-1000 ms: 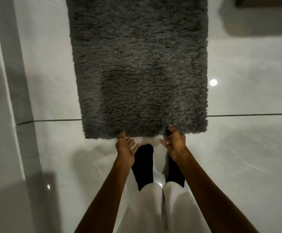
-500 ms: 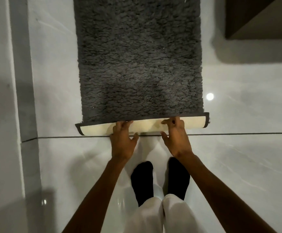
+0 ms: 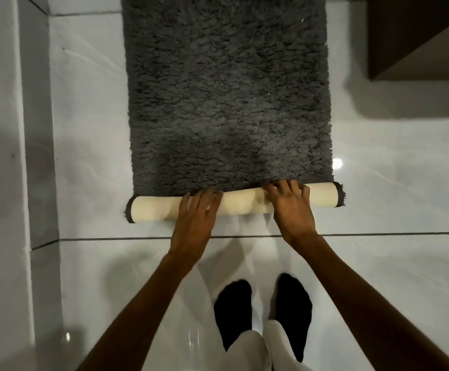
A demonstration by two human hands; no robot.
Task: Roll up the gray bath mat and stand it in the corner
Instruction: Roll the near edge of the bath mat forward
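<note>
The gray shaggy bath mat (image 3: 228, 97) lies flat on the glossy white tile floor and runs out of view at the top. Its near end is curled into a thin roll (image 3: 153, 210) that shows the cream backing. My left hand (image 3: 198, 210) rests palm down on the roll's left half, fingers spread over it. My right hand (image 3: 290, 200) presses on the right half, fingertips at the seam where roll meets pile. Both hands grip the roll from above.
A gray wall base (image 3: 38, 129) runs along the left. A dark brown cabinet (image 3: 419, 36) stands at the upper right. My feet in black socks (image 3: 261, 311) stand on the tile just behind the roll.
The mat's near edge went from flat, to folded over, to a thin roll. Both hands moved forward with it and away from my feet.
</note>
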